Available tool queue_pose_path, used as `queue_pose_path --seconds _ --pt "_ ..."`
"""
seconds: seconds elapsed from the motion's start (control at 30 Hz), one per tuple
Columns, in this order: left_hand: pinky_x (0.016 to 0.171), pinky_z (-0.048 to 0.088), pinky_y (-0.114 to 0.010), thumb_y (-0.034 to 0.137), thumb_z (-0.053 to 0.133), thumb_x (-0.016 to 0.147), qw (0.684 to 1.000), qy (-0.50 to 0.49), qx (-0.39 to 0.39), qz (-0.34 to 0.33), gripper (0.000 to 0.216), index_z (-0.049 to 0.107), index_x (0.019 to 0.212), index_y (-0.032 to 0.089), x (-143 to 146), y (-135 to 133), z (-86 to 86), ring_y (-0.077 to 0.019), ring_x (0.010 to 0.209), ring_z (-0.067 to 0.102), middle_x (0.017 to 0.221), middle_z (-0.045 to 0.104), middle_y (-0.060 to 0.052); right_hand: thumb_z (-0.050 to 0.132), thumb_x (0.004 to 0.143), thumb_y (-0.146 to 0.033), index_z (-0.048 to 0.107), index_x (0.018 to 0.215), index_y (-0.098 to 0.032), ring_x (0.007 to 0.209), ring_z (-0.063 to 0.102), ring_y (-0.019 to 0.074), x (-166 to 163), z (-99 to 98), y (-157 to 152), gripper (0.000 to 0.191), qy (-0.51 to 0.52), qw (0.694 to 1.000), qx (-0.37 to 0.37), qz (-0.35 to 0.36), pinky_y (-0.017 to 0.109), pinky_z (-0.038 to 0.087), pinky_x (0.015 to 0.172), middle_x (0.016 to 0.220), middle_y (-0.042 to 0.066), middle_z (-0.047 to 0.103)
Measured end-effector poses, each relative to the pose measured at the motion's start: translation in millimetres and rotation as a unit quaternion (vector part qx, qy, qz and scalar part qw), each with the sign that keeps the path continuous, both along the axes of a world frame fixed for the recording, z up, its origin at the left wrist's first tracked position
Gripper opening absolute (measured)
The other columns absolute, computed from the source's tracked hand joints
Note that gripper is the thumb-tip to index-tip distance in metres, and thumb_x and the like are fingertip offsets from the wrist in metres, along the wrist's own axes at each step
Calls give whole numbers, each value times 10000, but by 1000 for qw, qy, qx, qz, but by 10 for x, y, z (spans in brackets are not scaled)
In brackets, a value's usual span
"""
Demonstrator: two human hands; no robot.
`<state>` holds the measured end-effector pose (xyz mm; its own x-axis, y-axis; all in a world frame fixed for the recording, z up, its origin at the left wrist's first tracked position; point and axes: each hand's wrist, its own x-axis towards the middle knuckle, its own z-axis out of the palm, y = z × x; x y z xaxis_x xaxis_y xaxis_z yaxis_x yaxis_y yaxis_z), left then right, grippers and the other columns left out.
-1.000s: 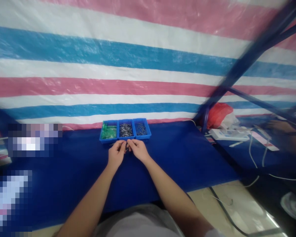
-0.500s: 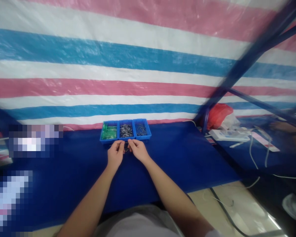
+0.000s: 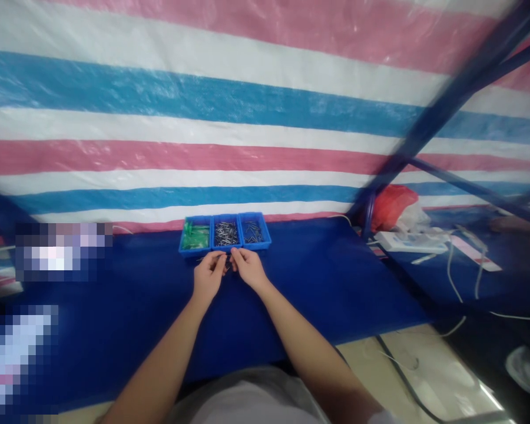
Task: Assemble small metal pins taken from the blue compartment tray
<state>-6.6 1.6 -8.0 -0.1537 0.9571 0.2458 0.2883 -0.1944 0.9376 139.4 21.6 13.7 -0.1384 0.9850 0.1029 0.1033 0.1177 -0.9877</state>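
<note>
My left hand (image 3: 208, 274) and my right hand (image 3: 249, 270) meet just in front of three joined blue bins, fingertips almost touching. Both are closed in a pinch. Small thin dark metal pieces (image 3: 228, 262) show between the fingers; their exact kind is too small to tell. A thin tip pokes out left of my left hand. The left bin (image 3: 196, 254) holds green plastic packets (image 3: 195, 236). In the middle bin (image 3: 227, 217) lies a heap of short metal pins or screws (image 3: 225, 233). Fewer, thinner metal pieces (image 3: 252, 232) lie in the right bin (image 3: 265, 235).
The bins stand on a blue-covered table (image 3: 318, 282) against a striped plastic sheet (image 3: 203, 156). At right are a dark blue frame post (image 3: 424, 126), a red bag (image 3: 391, 207), a white box (image 3: 410, 242) and loose cables (image 3: 453, 274). Blurred-out patches cover the left side.
My two hands have shifted very slightly, the left one a touch to the right, still pinching between them. The bins have not moved.
</note>
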Motion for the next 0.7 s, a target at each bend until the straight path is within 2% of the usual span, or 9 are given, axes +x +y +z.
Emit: queue_pose_path --seconds 0.13,0.3,0.5,0.7 --pt "613 514 -256 492 608 897 1000 5 1 0 324 682 1010 197 8 -8 15 -141 573 632 646 658 8 469 916 -649 572 665 -204 498 493 132 -1 18 -3 522 9 1000 -7 -5 250 401 547 526 -17 543" --pt "612 480 -244 484 567 925 999 32 10 12 303 665 880 201 1 -21 39 -130 562 602 613 630 18 497 925 -606 581 659 -197 526 516 134 8 38 -28 495 -9 1000 9 -10 245 402 550 550 -11 557" --pt "597 448 -246 502 492 963 997 70 14 28 432 600 671 202 -9 -46 74 -132 543 561 558 600 6 503 930 -600 588 669 -196 531 517 135 10 41 -41 489 -19 1000 15 2 248 401 550 559 -11 558" --pt "581 435 -246 521 491 960 997 74 8 29 456 599 654 201 -6 -42 67 -137 550 562 545 590 6 505 922 -608 582 665 -197 531 513 134 8 55 -46 490 -20 1000 6 -1 248 402 553 563 -10 559"
